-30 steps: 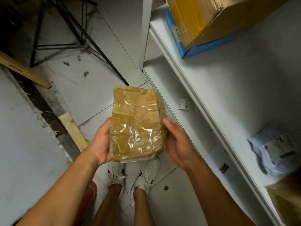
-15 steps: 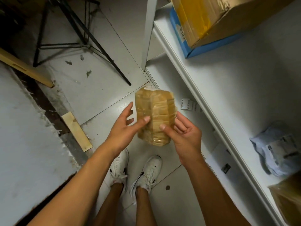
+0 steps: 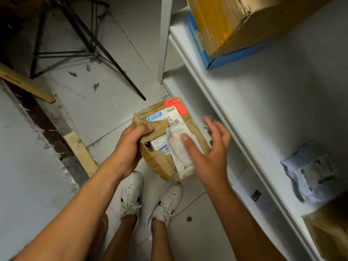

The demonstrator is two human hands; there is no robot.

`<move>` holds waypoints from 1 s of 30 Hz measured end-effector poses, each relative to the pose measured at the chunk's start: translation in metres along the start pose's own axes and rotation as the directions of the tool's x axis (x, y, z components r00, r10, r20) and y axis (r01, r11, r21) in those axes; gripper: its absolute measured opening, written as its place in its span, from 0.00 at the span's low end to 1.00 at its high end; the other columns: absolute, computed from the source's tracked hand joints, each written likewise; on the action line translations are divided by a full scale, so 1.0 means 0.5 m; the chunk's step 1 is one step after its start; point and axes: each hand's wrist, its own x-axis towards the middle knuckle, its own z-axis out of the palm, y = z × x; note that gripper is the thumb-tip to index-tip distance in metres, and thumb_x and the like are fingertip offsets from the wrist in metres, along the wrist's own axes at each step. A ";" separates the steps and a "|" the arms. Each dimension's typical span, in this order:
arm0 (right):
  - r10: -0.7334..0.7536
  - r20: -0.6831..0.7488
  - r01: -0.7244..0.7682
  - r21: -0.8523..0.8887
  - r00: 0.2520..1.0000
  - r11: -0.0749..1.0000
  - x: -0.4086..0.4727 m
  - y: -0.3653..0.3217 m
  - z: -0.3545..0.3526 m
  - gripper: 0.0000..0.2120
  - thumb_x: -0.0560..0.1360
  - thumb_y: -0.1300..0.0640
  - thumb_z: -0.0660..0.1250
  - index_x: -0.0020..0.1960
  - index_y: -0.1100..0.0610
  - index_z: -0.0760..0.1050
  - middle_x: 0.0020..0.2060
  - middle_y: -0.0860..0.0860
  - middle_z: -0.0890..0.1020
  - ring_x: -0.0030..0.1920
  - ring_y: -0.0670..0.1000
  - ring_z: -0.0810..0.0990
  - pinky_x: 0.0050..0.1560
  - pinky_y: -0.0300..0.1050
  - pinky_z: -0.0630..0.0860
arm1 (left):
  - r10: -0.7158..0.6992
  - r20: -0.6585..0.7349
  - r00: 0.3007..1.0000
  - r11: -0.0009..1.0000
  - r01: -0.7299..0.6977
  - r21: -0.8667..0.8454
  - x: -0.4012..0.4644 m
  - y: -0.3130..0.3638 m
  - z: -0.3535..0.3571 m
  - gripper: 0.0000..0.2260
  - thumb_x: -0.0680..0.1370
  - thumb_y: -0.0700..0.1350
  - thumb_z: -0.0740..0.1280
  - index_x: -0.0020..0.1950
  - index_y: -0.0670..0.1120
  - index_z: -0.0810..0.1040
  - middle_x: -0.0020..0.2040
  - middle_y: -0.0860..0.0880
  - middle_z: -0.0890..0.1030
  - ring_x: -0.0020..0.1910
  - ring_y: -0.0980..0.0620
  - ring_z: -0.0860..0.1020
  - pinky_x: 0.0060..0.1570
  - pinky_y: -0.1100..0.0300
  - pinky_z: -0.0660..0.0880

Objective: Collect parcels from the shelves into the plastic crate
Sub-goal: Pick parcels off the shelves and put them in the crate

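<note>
A white shelf point(image 3: 244, 117) runs along the right, carrying a large cardboard box point(image 3: 244, 21) at the far end and a pale grey mailer bag point(image 3: 308, 172) nearer. Left of it, above the floor, the left hand point(image 3: 128, 147) grips a torn brown parcel point(image 3: 169, 140) by its left edge. The right hand point(image 3: 209, 149) is spread open, its thumb on the parcel's label.

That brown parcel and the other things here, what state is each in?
Brown parcel: torn open, label up, held above the floor.
Left hand: grips the parcel's edge.
Right hand: fingers spread, thumb on the label.
Large cardboard box: taped, resting on a blue box.
Grey mailer bag: lying on the shelf.
</note>
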 end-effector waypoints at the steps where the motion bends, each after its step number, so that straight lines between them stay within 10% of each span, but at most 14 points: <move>1: 0.167 0.087 -0.178 0.154 0.982 0.972 0.010 0.000 -0.008 0.28 0.71 0.44 0.77 0.70 0.42 0.74 0.68 0.45 0.75 0.63 0.46 0.80 0.54 0.44 0.83 | 0.003 0.044 0.999 1.000 -0.003 -0.003 0.005 0.003 0.003 0.24 0.68 0.47 0.68 0.63 0.43 0.79 0.54 0.44 0.85 0.52 0.46 0.84 0.52 0.53 0.81; 4: 0.229 0.162 -0.269 0.296 0.960 0.917 0.007 -0.009 -0.028 0.13 0.75 0.53 0.73 0.59 0.52 0.82 0.51 0.51 0.87 0.51 0.53 0.87 0.45 0.47 0.84 | 0.057 0.133 0.989 0.995 -0.066 0.069 0.015 0.029 0.036 0.21 0.73 0.52 0.64 0.63 0.45 0.81 0.57 0.45 0.85 0.56 0.46 0.83 0.54 0.54 0.79; 9: 0.207 -0.356 -0.011 0.482 0.911 0.876 0.033 -0.015 -0.049 0.08 0.79 0.55 0.69 0.58 0.54 0.80 0.50 0.49 0.87 0.51 0.51 0.87 0.46 0.48 0.85 | 0.119 0.161 0.980 0.973 -0.147 0.177 0.032 0.070 0.117 0.20 0.72 0.68 0.61 0.60 0.64 0.78 0.63 0.55 0.82 0.58 0.51 0.83 0.57 0.49 0.80; 13: 0.295 -0.575 0.048 0.505 0.763 0.862 0.119 0.000 -0.087 0.19 0.82 0.56 0.66 0.72 0.54 0.72 0.64 0.52 0.80 0.61 0.51 0.82 0.56 0.45 0.82 | 0.124 0.133 0.983 0.970 -0.149 0.192 0.052 0.073 0.136 0.31 0.72 0.66 0.64 0.71 0.54 0.72 0.64 0.53 0.81 0.58 0.50 0.83 0.59 0.45 0.80; 17: 0.169 -0.701 -0.123 0.116 0.693 0.986 0.144 0.003 -0.079 0.36 0.78 0.52 0.70 0.81 0.51 0.57 0.74 0.55 0.60 0.72 0.58 0.65 0.74 0.57 0.66 | 0.148 0.119 0.982 0.963 -0.171 0.209 0.062 0.083 0.157 0.25 0.74 0.61 0.66 0.69 0.54 0.75 0.61 0.52 0.82 0.57 0.51 0.84 0.61 0.45 0.79; 24: -0.235 -0.621 0.219 -0.104 0.747 0.970 0.123 -0.054 -0.012 0.24 0.74 0.62 0.69 0.69 0.54 0.72 0.66 0.51 0.64 0.70 0.56 0.67 0.62 0.31 0.71 | 0.214 0.101 0.972 0.950 -0.231 0.209 0.080 0.122 0.200 0.15 0.80 0.56 0.66 0.66 0.53 0.76 0.61 0.51 0.82 0.56 0.52 0.84 0.60 0.48 0.80; 30: -0.205 -0.496 0.264 0.051 0.844 0.963 0.146 -0.083 0.012 0.15 0.79 0.62 0.66 0.65 0.53 0.76 0.57 0.52 0.74 0.54 0.53 0.77 0.51 0.41 0.78 | 0.246 0.085 0.966 0.948 -0.258 0.186 0.088 0.117 0.201 0.17 0.80 0.53 0.69 0.68 0.51 0.76 0.62 0.49 0.81 0.55 0.53 0.84 0.55 0.54 0.82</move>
